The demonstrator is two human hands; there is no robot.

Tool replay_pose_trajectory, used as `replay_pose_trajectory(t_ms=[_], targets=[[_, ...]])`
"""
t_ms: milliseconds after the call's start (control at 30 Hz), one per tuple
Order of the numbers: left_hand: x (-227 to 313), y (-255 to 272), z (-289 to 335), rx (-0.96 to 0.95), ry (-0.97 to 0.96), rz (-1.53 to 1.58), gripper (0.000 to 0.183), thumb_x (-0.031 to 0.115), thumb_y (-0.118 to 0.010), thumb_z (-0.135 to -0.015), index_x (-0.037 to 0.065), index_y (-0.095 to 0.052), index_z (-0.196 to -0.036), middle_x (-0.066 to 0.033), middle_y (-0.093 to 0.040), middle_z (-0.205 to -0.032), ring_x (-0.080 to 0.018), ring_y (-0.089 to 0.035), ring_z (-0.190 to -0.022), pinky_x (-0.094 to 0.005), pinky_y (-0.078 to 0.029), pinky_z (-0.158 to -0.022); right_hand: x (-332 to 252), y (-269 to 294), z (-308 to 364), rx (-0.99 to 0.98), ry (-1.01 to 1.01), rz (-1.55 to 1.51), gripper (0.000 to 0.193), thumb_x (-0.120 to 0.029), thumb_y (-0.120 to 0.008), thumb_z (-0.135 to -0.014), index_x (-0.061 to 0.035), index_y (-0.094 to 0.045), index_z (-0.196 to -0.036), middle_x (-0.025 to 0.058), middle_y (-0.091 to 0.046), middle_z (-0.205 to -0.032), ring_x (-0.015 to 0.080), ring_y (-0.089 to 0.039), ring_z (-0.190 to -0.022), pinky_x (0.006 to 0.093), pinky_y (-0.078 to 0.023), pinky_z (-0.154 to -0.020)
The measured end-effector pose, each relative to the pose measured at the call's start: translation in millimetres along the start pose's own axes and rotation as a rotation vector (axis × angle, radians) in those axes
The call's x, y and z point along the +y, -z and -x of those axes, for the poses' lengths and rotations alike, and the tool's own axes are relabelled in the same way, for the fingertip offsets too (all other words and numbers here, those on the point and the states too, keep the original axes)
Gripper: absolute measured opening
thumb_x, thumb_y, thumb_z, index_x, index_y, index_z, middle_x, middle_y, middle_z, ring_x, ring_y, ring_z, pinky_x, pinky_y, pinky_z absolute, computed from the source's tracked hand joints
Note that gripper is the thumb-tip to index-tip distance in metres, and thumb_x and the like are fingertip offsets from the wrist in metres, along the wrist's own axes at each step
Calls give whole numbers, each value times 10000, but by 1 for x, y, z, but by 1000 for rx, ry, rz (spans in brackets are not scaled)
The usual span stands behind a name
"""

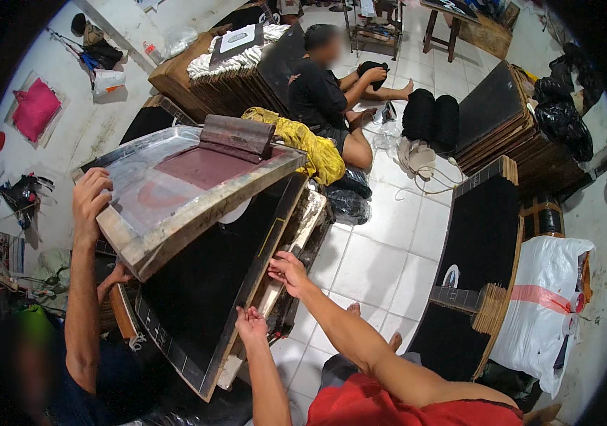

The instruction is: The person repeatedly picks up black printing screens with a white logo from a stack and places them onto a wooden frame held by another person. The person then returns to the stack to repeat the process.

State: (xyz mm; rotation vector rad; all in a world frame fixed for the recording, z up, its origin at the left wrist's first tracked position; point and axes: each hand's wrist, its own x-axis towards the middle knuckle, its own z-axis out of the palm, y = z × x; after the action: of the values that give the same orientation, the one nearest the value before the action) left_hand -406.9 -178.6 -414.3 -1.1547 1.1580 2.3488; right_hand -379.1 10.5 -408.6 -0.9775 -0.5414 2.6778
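A long wooden board [227, 355] covered with black cloth lies before me, tilted across the view. My left hand [252, 324] is closed on its near right edge, and farther along the same edge my right hand [288, 272] pinches it with thumb and fingers. Above the board's far part, a screen-printing frame [197, 215] is raised at a slant. Dark reddish ink lies on its mesh, and a wide squeegee [236, 138] rests at its far end. A co-worker's hand [92, 195] on the left holds up the frame's corner; the co-worker's other hand [114, 275] is lower, beside the board.
Another person [321, 92] sits on the tiled floor [381, 248] ahead, holding black cloth. To my right, boards with black cloth [477, 241] are stacked beside a white plastic sack [548, 305]. More stacked boards [488, 113] stand farther off. Yellow cloth [317, 153] hangs beyond the frame.
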Motion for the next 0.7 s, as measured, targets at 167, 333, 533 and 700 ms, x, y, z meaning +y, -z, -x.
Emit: replay_pose_trajectory(t_ms=[167, 333, 533, 700], targets=[[-37, -1, 82, -83, 58, -96, 247, 257, -641, -856, 45, -537, -783, -51, -553, -744, -154, -575, -705, -222, -474, -604, 8, -1, 39, -232, -122, -171, 193, -22, -686, -732, -72, -570, -879, 57, -589, -769, 219, -601, -703, 405, -512, -654], [-67, 50, 207, -520, 558, -421, 333, 332, -552, -900, 3, -590, -867, -118, -627, -874, -204, -607, -781, -319, -500, -698, -9, 82, 120, -218, -68, -108, 132, 56, -659, -703, 7, -607, -814, 126, -616, -733, 257, -629, -646, 405, -535, -602], [-37, 95, 350, -1115, 346, -1070, 291, 238, -550, -902, -30, -595, -1008, -144, -642, -976, -191, -634, -835, -282, -494, -750, -59, 215, 319, -59, 100, -127, 150, 39, -652, -724, -15, -598, -853, 100, -627, -743, 210, -635, -624, 313, -541, -554], [-48, 40, 356, -1105, -103, -1177, 260, 233, -552, -897, -6, -583, -997, -88, -637, -900, -147, -607, -775, -256, -482, -699, -94, 278, 474, -10, 324, -246, 199, 62, -628, -712, -46, -580, -871, 86, -604, -751, 229, -628, -697, 415, -539, -693]])
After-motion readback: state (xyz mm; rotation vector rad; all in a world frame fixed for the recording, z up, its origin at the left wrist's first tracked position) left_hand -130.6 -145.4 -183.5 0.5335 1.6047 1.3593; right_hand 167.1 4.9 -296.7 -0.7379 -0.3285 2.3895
